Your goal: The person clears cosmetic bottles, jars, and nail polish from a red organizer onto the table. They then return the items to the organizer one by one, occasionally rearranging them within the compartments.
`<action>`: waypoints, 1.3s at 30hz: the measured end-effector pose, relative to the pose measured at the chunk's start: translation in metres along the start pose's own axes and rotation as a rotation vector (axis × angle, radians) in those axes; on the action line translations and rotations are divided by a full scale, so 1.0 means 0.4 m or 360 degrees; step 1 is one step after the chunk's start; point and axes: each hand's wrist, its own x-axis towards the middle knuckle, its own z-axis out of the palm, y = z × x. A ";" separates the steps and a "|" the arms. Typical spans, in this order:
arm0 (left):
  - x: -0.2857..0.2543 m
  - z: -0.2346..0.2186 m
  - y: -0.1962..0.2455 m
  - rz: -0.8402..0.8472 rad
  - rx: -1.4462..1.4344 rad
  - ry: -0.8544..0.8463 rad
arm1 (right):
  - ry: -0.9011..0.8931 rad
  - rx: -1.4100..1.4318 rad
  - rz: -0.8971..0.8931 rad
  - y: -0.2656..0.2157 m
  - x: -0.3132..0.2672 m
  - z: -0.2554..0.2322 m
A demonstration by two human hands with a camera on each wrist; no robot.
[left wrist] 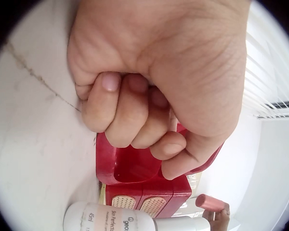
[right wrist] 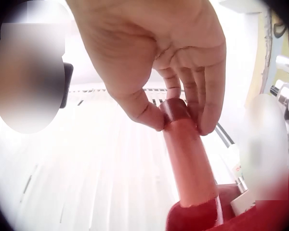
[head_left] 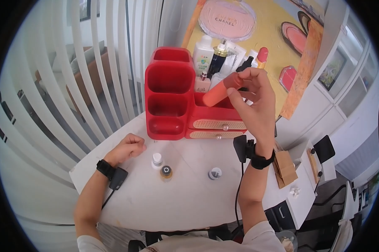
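Right hand pinches the dark-red end of a slanting coral cylinder between thumb and fingers, its paler end down and left of the fingertips, over the red organizer. Near the left hand, its fingers folded into the palm, a white bottle stands on the table.

From the person's head, the widest view faces forward and down over the table, the red organizer at twelve o'clock. Left wrist view: close to the left grip, red organizer beyond at six o'clock. Right wrist view: close, the right grip at twelve o'clock. All three share the red organizer and pink bottle.
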 end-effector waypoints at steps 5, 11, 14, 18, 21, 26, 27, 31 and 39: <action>-0.011 0.017 0.022 -0.0044 0.0100 0.0053 | 0.0070 -0.0161 -0.0013 0.062 0.022 0.042; -0.013 0.015 0.019 -0.0112 0.0030 0.0076 | -0.0188 -0.0119 0.0043 0.102 0.020 0.086; -0.013 0.011 0.017 -0.0111 0.0075 0.0089 | -0.0221 -0.0106 0.0041 0.095 0.016 0.077; -0.009 0.002 0.007 -0.0084 0.0043 0.0059 | -0.0054 -0.0515 -0.0090 0.052 -0.002 0.063; -0.013 -0.001 0.007 -0.0090 0.0082 0.0077 | -0.0055 -0.0722 -0.0431 -0.007 -0.045 0.083; -0.009 -0.021 -0.023 -0.0058 0.0082 0.0090 | -0.1279 -0.0419 -0.0352 -0.043 -0.152 0.130; -0.010 -0.017 -0.021 -0.0054 0.0102 0.0144 | -0.1424 -0.0400 -0.0424 -0.031 -0.170 0.151; -0.010 -0.012 -0.018 -0.0053 0.0021 0.0163 | -0.1387 -0.0304 -0.0552 -0.012 -0.224 0.189; -0.009 -0.019 -0.021 -0.0069 -0.0016 0.0141 | -0.1220 -0.0186 -0.0584 0.000 -0.225 0.167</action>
